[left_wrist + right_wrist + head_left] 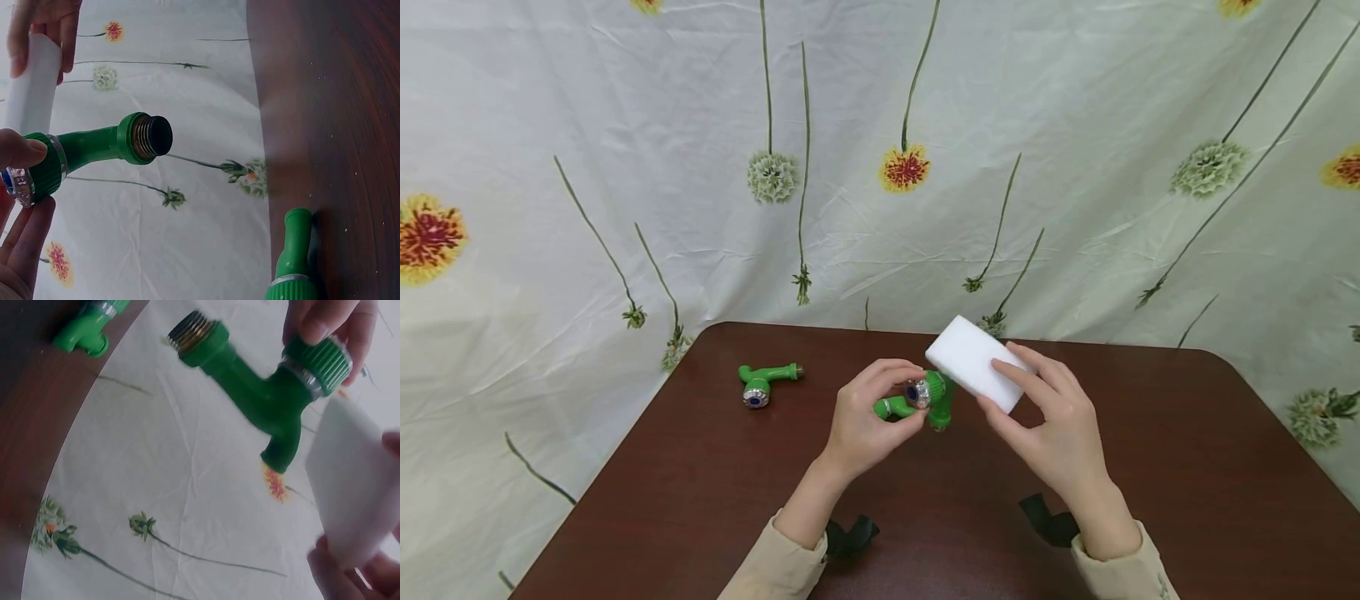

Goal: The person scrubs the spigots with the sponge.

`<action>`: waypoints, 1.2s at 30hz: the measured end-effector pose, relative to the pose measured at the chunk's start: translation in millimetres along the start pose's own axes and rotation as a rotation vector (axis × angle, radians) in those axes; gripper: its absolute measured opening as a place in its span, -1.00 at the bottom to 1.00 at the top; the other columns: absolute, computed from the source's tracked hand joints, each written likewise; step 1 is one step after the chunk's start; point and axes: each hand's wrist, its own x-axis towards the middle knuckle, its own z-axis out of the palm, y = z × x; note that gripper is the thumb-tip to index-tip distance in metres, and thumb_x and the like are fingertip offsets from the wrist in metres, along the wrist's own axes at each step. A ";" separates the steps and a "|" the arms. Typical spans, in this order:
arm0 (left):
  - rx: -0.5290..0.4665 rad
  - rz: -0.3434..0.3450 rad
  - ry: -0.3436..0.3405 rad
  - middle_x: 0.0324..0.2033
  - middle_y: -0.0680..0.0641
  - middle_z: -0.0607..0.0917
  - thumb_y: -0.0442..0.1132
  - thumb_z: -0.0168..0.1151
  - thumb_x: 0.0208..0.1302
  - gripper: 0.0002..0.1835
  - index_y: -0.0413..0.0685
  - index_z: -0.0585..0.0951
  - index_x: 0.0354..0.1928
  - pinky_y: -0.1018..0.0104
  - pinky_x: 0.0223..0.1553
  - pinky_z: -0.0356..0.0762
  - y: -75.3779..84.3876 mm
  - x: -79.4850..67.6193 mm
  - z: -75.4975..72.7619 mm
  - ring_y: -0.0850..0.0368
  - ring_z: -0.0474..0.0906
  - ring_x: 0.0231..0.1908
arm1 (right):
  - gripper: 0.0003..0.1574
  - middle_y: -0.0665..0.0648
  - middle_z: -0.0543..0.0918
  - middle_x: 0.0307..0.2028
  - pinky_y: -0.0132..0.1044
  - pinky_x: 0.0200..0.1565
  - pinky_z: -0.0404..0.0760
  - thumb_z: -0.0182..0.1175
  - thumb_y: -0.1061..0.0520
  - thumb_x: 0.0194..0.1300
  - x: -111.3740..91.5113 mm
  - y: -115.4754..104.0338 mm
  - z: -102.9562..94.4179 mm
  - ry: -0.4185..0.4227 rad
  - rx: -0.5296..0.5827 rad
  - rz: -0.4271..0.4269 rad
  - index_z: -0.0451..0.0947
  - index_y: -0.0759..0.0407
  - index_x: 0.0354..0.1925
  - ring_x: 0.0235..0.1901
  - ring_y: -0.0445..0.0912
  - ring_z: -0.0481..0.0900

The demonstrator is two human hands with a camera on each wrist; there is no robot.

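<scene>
We look first at the held tap [275, 403], which is in the air above the table [1165, 450], its threaded end [190, 332] pointing away from its ribbed knob [325, 362]. The left hand [863, 410] pinches this knob between thumb and fingers, so its opening is only as wide as the knob. The right hand [1062, 421] grips a white block [973, 360], thumb at one edge and fingers on the broad face, opened about as wide as the block.

In our judgement, the step in hand is to work the block against the tap. To do it well, we should keep the pinch firm so that the tap does not turn, lay the flat face on it with light pressure, and be careful near the thread, which could tear the block if it is soft.

The held tap lies between the two hands, with the block just to its right; we cannot tell if they touch. A second tap [900, 407] shows just left of the held tap, partly hidden; a third tap [758, 383] lies farther left of it.
</scene>
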 end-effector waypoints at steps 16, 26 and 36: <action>0.015 0.014 0.010 -0.17 -0.10 0.59 -0.48 0.43 -0.12 -0.63 -0.21 0.66 -0.16 0.32 -0.29 0.64 0.8 0.3 -1.2 0.10 0.57 -0.23 | -0.62 0.15 0.60 0.00 -0.34 -0.21 0.51 0.32 -0.02 0.12 -3.1 -5.9 4.2 -0.065 0.050 0.006 0.68 0.15 -0.13 -0.08 0.03 0.53; 0.017 0.047 0.036 -0.19 -0.12 0.60 -0.49 0.45 -0.15 -0.62 -0.21 0.67 -0.16 0.31 -0.30 0.64 2.7 1.9 -2.3 0.07 0.58 -0.26 | -0.63 0.14 0.61 -0.02 -0.45 -0.15 0.51 0.26 -0.08 0.20 -5.2 -5.2 6.7 -0.091 0.102 0.028 0.70 0.14 -0.16 -0.08 0.02 0.54; 0.004 0.034 0.051 -0.23 -0.08 0.58 -0.46 0.46 -0.18 -0.62 -0.18 0.64 -0.20 0.34 -0.31 0.64 -0.6 0.7 -1.1 0.12 0.59 -0.27 | -0.68 0.22 0.60 -0.03 -0.01 -0.34 0.54 0.27 0.04 0.08 -1.6 4.0 6.2 0.115 -0.069 -0.024 0.70 0.17 -0.20 -0.10 0.15 0.52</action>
